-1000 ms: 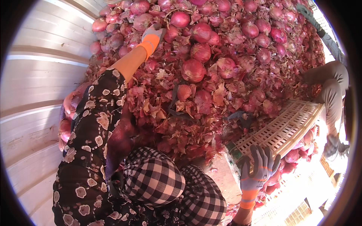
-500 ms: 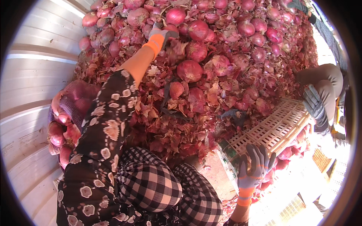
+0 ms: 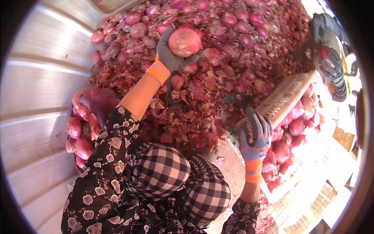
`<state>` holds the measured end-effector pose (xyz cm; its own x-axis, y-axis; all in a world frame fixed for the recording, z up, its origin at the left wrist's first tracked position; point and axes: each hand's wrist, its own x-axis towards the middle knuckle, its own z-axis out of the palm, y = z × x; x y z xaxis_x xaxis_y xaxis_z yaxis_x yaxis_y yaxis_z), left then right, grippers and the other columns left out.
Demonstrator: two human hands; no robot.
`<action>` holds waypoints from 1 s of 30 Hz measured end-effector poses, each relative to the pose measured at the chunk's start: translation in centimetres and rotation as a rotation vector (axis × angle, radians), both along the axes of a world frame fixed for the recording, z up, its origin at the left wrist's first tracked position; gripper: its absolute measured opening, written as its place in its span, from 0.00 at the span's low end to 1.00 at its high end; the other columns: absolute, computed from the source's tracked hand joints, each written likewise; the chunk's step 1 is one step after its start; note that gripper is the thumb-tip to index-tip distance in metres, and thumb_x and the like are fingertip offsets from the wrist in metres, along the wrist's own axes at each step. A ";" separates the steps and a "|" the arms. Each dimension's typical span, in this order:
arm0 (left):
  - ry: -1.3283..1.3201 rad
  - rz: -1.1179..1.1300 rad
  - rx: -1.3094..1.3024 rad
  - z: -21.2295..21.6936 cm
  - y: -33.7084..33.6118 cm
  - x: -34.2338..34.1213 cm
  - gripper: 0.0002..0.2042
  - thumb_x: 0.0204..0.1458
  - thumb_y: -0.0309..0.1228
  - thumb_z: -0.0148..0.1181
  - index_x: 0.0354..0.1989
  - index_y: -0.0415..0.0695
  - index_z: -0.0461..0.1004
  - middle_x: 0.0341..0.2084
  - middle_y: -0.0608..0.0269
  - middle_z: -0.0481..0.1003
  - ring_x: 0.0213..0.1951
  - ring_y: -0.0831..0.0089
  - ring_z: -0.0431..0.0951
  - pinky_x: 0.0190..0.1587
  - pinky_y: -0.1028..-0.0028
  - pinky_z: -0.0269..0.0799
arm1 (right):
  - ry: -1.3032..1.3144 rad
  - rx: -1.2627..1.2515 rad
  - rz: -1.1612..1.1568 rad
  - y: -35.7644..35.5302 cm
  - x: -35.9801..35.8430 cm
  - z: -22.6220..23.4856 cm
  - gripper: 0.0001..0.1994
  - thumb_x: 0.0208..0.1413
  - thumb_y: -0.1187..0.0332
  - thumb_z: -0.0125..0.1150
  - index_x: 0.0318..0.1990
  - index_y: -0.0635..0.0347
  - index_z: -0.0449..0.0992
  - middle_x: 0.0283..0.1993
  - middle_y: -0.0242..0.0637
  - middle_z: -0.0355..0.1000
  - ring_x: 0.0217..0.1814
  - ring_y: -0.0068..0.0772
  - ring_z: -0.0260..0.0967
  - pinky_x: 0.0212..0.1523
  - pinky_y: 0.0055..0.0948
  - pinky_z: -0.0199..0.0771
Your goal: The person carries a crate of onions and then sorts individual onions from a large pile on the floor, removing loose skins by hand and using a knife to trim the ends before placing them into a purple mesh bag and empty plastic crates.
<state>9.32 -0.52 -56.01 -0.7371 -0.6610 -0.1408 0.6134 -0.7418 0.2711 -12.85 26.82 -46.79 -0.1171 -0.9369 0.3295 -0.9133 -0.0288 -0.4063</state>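
Note:
My left hand (image 3: 173, 48), in a grey glove with an orange cuff, is wrapped round a large red onion (image 3: 184, 42) above the onion heap (image 3: 210, 78). On the right, my gloved right hand (image 3: 255, 134) grips the near end of a cream slatted plastic crate (image 3: 286, 95). The crate is tilted on its side, and red onions (image 3: 282, 152) show along its open side. My right fingertips are bent at the rim, partly hidden. Dry onion skins lie thick between my hands.
A purple mesh sack of onions (image 3: 83, 124) leans by the ribbed metal wall (image 3: 35, 117) on the left. At the far right a co-worker's gloved hand (image 3: 333, 70) holds an onion. More slatted crates (image 3: 315, 202) stand at lower right in bright glare.
My left hand has come up from the heap with the onion. The crate is tipped further, with my right hand moved up on its end. The co-worker's hand has left the crate.

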 end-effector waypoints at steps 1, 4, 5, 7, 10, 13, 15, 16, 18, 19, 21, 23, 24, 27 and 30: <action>0.088 -0.109 -0.011 0.9 1.2 -1.5 0.32 0.47 0.56 0.52 0.56 0.45 0.63 0.52 0.46 0.66 0.44 0.42 0.72 0.38 0.46 0.77 | -0.149 -0.081 -0.012 0.1 0.7 0.1 0.24 0.38 0.72 0.63 0.49 0.59 0.72 0.47 0.42 0.71 0.48 0.44 0.67 0.53 0.41 0.64; -0.108 -0.312 -0.099 4.6 6.0 -4.4 0.27 0.50 0.51 0.51 0.54 0.45 0.65 0.47 0.51 0.71 0.41 0.47 0.75 0.35 0.47 0.78 | -0.320 -0.287 0.063 -0.9 2.7 1.0 0.29 0.37 0.70 0.65 0.52 0.60 0.69 0.54 0.51 0.64 0.51 0.52 0.65 0.49 0.43 0.67; -0.158 -0.212 -0.074 5.0 7.8 -4.4 0.25 0.51 0.50 0.49 0.53 0.45 0.66 0.48 0.53 0.71 0.45 0.52 0.75 0.37 0.47 0.76 | -0.282 -0.268 0.070 -0.9 3.5 1.4 0.31 0.37 0.66 0.65 0.55 0.55 0.66 0.59 0.52 0.58 0.56 0.54 0.60 0.51 0.44 0.65; -0.223 -0.349 -0.014 7.8 12.8 -7.0 0.23 0.54 0.41 0.50 0.56 0.42 0.63 0.52 0.53 0.68 0.50 0.59 0.71 0.51 0.59 0.68 | -0.208 -0.309 -0.009 0.1 4.2 0.2 0.35 0.32 0.61 0.70 0.55 0.51 0.68 0.60 0.55 0.55 0.58 0.59 0.57 0.56 0.46 0.62; -0.653 -0.264 -0.786 8.8 18.8 -7.9 0.22 0.55 0.33 0.51 0.58 0.40 0.60 0.53 0.54 0.67 0.52 0.64 0.70 0.56 0.66 0.65 | -0.242 -0.549 -0.107 2.8 2.6 -0.1 0.37 0.26 0.61 0.74 0.53 0.48 0.70 0.60 0.57 0.55 0.56 0.60 0.59 0.54 0.47 0.64; -0.635 -0.349 -1.254 11.7 21.6 -9.3 0.20 0.59 0.36 0.45 0.57 0.39 0.62 0.52 0.55 0.68 0.53 0.66 0.69 0.55 0.68 0.66 | -0.395 -0.516 -0.110 7.3 0.9 1.2 0.40 0.22 0.68 0.77 0.53 0.47 0.69 0.58 0.52 0.57 0.56 0.55 0.61 0.52 0.43 0.67; -0.530 -0.555 -1.050 13.2 23.0 -10.7 0.21 0.60 0.39 0.43 0.57 0.39 0.63 0.50 0.56 0.70 0.50 0.69 0.71 0.52 0.70 0.68 | -0.461 -0.508 -0.149 9.8 0.4 2.3 0.41 0.21 0.71 0.78 0.53 0.50 0.68 0.57 0.50 0.59 0.57 0.50 0.61 0.53 0.41 0.66; -0.492 -0.657 -0.857 13.7 23.3 -11.0 0.21 0.60 0.40 0.42 0.57 0.39 0.63 0.49 0.57 0.71 0.48 0.70 0.72 0.49 0.71 0.70 | -0.449 -0.469 -0.134 10.9 -0.3 2.7 0.41 0.22 0.71 0.77 0.54 0.52 0.67 0.57 0.51 0.60 0.57 0.49 0.61 0.54 0.40 0.65; -0.665 -0.716 -0.813 13.6 23.1 -11.0 0.22 0.60 0.41 0.43 0.57 0.39 0.63 0.43 0.60 0.73 0.36 0.76 0.75 0.38 0.76 0.74 | -0.391 -0.377 -0.195 13.0 -2.3 3.6 0.41 0.24 0.71 0.77 0.55 0.54 0.66 0.56 0.51 0.60 0.58 0.49 0.61 0.55 0.39 0.64; -0.717 -0.679 -0.786 13.3 23.1 -10.9 0.23 0.60 0.42 0.44 0.57 0.39 0.63 0.42 0.60 0.73 0.34 0.76 0.75 0.36 0.77 0.74 | -0.313 -0.337 -0.246 14.3 -3.6 4.4 0.42 0.25 0.71 0.76 0.56 0.56 0.65 0.57 0.50 0.60 0.58 0.48 0.60 0.56 0.39 0.64; -0.758 -0.598 -0.720 13.4 22.8 -10.4 0.25 0.58 0.46 0.45 0.56 0.38 0.63 0.40 0.56 0.73 0.30 0.74 0.75 0.31 0.76 0.75 | -0.180 -0.344 -0.360 17.2 -6.5 5.6 0.43 0.27 0.72 0.76 0.58 0.60 0.62 0.60 0.46 0.59 0.60 0.44 0.59 0.58 0.38 0.62; -0.793 -0.506 -0.660 12.8 22.4 -9.7 0.27 0.57 0.47 0.45 0.56 0.37 0.63 0.40 0.54 0.73 0.31 0.72 0.76 0.30 0.75 0.75 | -0.155 -0.400 -0.522 19.6 -9.3 6.1 0.42 0.31 0.74 0.73 0.60 0.63 0.59 0.62 0.42 0.57 0.62 0.38 0.57 0.60 0.37 0.59; -0.812 -0.462 -0.631 12.4 22.1 -9.5 0.27 0.57 0.47 0.46 0.56 0.36 0.63 0.40 0.53 0.73 0.31 0.72 0.76 0.29 0.74 0.76 | -0.169 -0.416 -0.630 20.3 -10.5 6.3 0.42 0.33 0.76 0.72 0.61 0.64 0.58 0.63 0.40 0.57 0.62 0.36 0.56 0.61 0.37 0.57; -0.837 -0.382 -0.623 11.1 21.6 -9.3 0.30 0.56 0.48 0.45 0.56 0.32 0.61 0.43 0.47 0.71 0.31 0.69 0.76 0.30 0.72 0.77 | -0.298 -0.649 -0.660 20.4 -14.3 6.7 0.40 0.37 0.77 0.71 0.61 0.64 0.58 0.59 0.39 0.59 0.59 0.32 0.58 0.58 0.32 0.60; -0.841 -0.362 -0.600 10.6 21.6 -9.4 0.30 0.56 0.48 0.45 0.57 0.31 0.60 0.44 0.45 0.70 0.31 0.68 0.76 0.30 0.71 0.77 | -0.224 -0.574 -0.749 19.9 -17.2 6.2 0.38 0.41 0.72 0.71 0.61 0.61 0.58 0.55 0.43 0.64 0.56 0.37 0.62 0.56 0.34 0.64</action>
<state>-0.07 21.10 -45.43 -0.7204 -0.5537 -0.4176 -0.1647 -0.4483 0.8786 -30.06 46.68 -40.56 -0.7337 -0.2975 0.6109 -0.6788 0.2804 -0.6787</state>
